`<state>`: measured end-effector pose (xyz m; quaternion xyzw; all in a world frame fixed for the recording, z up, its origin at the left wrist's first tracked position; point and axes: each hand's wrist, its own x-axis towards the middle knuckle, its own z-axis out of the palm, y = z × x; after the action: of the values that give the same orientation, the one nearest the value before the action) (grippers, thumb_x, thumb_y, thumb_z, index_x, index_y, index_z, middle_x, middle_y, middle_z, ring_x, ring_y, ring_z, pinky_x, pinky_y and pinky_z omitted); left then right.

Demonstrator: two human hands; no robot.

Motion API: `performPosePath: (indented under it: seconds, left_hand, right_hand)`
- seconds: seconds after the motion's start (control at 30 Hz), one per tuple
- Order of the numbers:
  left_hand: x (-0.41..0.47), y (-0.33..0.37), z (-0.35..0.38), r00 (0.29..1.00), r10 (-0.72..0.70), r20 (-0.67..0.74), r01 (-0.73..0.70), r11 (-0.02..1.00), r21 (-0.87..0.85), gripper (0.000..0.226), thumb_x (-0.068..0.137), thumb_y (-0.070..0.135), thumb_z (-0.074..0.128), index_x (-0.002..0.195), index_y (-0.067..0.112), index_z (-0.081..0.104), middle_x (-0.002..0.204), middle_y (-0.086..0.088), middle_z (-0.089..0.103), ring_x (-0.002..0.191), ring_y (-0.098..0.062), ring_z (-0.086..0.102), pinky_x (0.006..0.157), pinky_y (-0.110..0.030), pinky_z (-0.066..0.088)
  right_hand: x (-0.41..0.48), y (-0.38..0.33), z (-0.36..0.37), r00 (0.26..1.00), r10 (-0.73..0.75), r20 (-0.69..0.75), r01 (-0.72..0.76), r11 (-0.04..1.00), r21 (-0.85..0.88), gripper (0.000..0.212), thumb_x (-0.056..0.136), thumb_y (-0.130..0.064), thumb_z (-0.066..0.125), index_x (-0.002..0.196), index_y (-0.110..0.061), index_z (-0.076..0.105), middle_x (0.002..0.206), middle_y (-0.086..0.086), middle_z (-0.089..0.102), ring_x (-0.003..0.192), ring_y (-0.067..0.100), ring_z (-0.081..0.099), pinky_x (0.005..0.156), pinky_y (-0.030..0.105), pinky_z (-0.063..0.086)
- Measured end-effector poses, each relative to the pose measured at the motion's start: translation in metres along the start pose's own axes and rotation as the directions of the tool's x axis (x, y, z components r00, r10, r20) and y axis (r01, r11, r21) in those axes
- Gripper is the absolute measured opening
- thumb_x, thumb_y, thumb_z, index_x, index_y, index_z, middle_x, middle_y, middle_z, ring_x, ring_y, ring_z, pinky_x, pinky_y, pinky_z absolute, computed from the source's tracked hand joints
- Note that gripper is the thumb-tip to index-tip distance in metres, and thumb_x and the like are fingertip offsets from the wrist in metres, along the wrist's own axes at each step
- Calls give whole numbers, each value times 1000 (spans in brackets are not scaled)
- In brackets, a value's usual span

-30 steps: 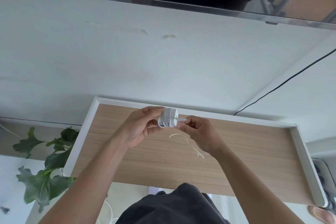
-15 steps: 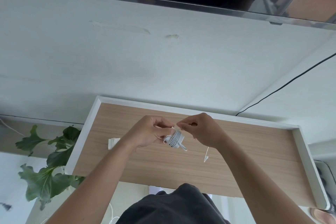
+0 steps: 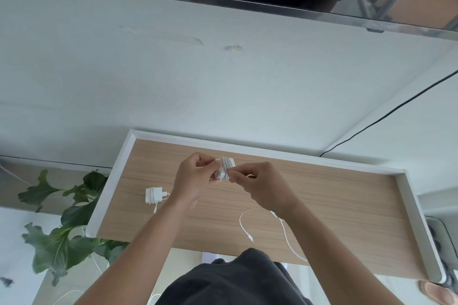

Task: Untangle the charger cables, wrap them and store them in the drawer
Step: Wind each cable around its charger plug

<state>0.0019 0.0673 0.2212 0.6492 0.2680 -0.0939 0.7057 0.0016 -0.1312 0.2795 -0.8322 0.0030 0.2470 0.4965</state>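
Observation:
Over the open wooden-bottomed drawer, my left hand grips a white charger plug that has white cable wound around it. My right hand pinches the cable against the plug. The loose tail of that white cable hangs below my right wrist and loops over the drawer floor, ending in a small connector. A second white charger, wrapped in its own cable, lies on the drawer floor at the left.
The drawer has white rims and sticks out from a white cabinet top. A black cord runs along the right. Green plant leaves stand left of the drawer. A mirror edge lies at the far side.
Both hands rose slightly with the plug and turned it. The cable tail now hangs longer in a loop below my right wrist. The wrapped charger at the left shows fully.

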Motion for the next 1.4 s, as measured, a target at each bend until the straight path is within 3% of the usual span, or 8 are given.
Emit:
performPosePath:
  seconds: [0.17,0.3,0.5,0.63,0.73,0.9,1.17,1.4]
  left_hand:
    - [-6,11,2,997,-46,54,54,988,-142,22,98,13,83,111,-2,75,105,-21,84,87,-30,83,73,-35,68]
    - [-8,20,0,983,-98,153,134,961,-243,22,98,14,83,113,0,77,112,-24,83,91,-33,81,85,-43,70]
    - [-16,30,-5,927,-153,344,245,939,-241,25,99,17,79,120,4,80,105,-14,83,86,-20,81,76,-31,68]
    - [-20,29,-9,885,-165,436,262,950,-173,44,87,21,85,126,1,80,112,-17,82,90,-23,81,81,-35,68]
    - [-22,27,-12,854,-185,486,258,962,-88,46,83,23,86,126,4,82,124,-22,80,100,-27,80,88,-39,68]
    - [-24,22,-12,816,-216,537,201,976,87,33,90,22,88,122,14,85,120,-16,82,103,-26,76,97,-50,66]
    - [-25,16,-1,909,-128,396,8,957,290,19,94,16,88,113,18,87,103,-1,86,93,-15,82,80,-32,69]
    - [-12,1,4,977,124,175,-191,871,452,10,92,25,85,100,29,81,102,11,80,81,-8,77,79,-42,70]
  right_hand:
    - [-1,10,8,999,-26,-31,28,998,64,11,103,-34,77,105,-28,87,77,-15,72,45,4,40,48,12,32]
    - [1,22,4,999,-3,34,-1,994,110,24,103,-47,75,99,-27,86,86,-5,80,64,24,43,60,35,37]
    - [3,42,-5,984,-7,181,0,999,41,40,103,-63,66,96,-30,88,75,-14,61,72,24,45,70,38,40]
    - [7,50,-20,965,-32,260,42,998,-35,27,104,-56,70,106,-34,85,98,9,79,78,16,55,79,35,45]
    - [12,51,-33,967,-31,252,75,983,-166,14,107,-33,71,113,-31,84,108,-2,83,88,8,69,87,32,52]
    - [20,45,-48,978,-41,204,102,949,-299,10,99,-25,82,96,-35,83,78,-26,71,71,-5,57,70,15,43]
    - [18,30,-48,994,-81,74,103,920,-379,13,98,-45,80,94,-33,84,77,-33,71,70,-10,62,65,11,41]
    - [10,12,-29,999,-12,47,12,1000,-9,22,113,-25,61,120,-21,82,99,-4,81,62,13,71,77,50,70]
